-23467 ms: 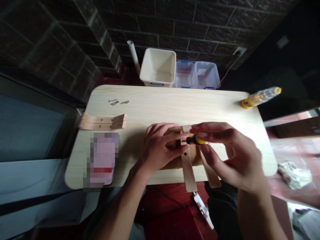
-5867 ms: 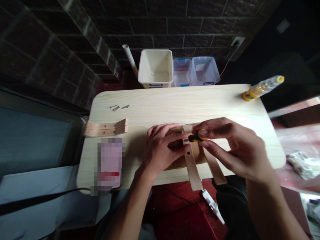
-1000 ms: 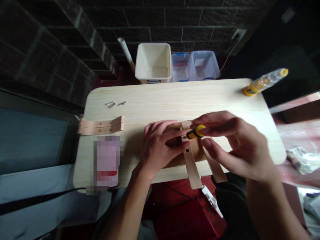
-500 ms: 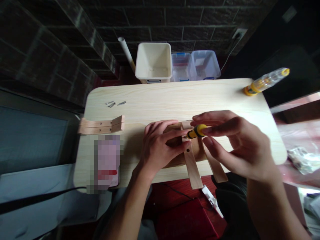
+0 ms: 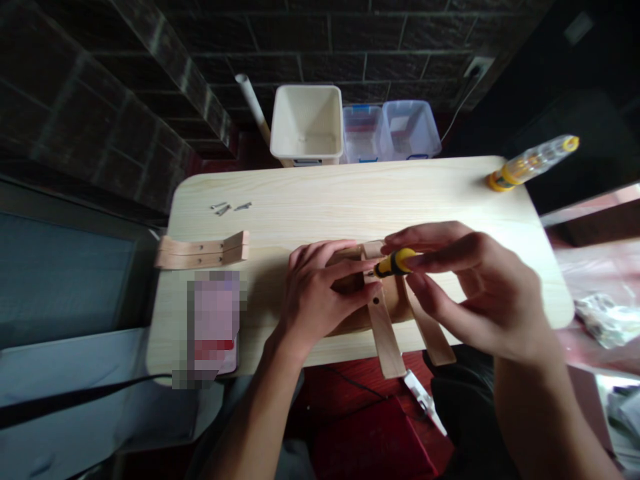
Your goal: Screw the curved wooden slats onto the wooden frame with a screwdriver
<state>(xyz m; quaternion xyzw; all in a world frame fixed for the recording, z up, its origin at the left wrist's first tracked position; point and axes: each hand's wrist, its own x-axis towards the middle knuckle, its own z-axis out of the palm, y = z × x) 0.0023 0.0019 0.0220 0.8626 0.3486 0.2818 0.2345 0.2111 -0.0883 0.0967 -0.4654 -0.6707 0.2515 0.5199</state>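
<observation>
My right hand [image 5: 475,287] pinches the yellow-and-black handle of a short screwdriver [image 5: 396,263] between thumb and fingers. The screwdriver slants down to the left, its tip end over a hole area on a pale wooden strip [image 5: 387,340]. My left hand [image 5: 315,287] grips a brown wooden piece [image 5: 397,307] under that strip, index finger and thumb beside the screwdriver's tip. A dark hole shows in the strip near my left thumb. A second wooden strip [image 5: 433,333] lies to the right, partly behind my right hand. The tip itself is hidden.
On the table [image 5: 320,193] lie several screws [image 5: 223,208], two bent wooden strips [image 5: 203,252] and a blurred-out pinkish object [image 5: 215,320]. A clear bottle-shaped case with yellow ends [image 5: 533,163] stands far right. Beyond the table's edge are a cream bin [image 5: 307,143] and clear boxes [image 5: 413,140].
The screwdriver handle has turned slightly in my right fingers, its yellow and black bands showing differently. My left hand and the wooden pieces stay in place.
</observation>
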